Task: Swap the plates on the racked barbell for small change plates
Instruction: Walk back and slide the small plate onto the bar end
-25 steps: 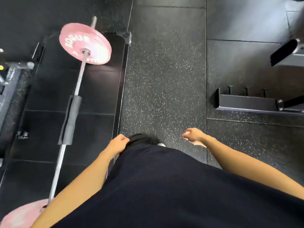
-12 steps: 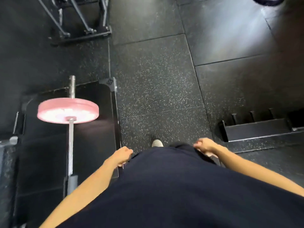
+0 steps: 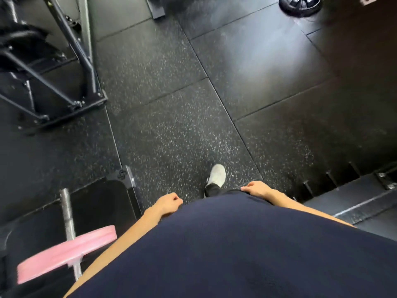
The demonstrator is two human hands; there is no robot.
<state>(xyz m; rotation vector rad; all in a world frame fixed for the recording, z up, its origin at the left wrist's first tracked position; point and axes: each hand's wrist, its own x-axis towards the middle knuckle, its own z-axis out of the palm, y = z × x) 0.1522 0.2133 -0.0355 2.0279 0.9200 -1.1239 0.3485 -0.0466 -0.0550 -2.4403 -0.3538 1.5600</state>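
Observation:
A pink bumper plate [image 3: 66, 252] sits on the steel barbell sleeve [image 3: 66, 209] at the lower left, seen nearly edge-on and blurred. My left hand [image 3: 168, 203] hangs at my hip with its fingers curled and nothing in it, to the right of the plate and apart from it. At my other hip my right hand [image 3: 256, 188] is loosely curled and holds nothing either. My dark shirt fills the bottom of the view. No small change plates are in view.
A black platform corner [image 3: 126, 176] lies beside the bar's end. A black machine frame [image 3: 71, 82] stands at the upper left. A low black plate-storage rack with pegs [image 3: 335, 186] runs along the right. A dark round object [image 3: 300, 5] sits far ahead. My white shoe [image 3: 217, 176] steps on speckled rubber flooring.
The view has swung forward along the floor. The pink plate and bar end have slid toward the lower left, the machine frame has come closer, and both hands stay empty at my hips.

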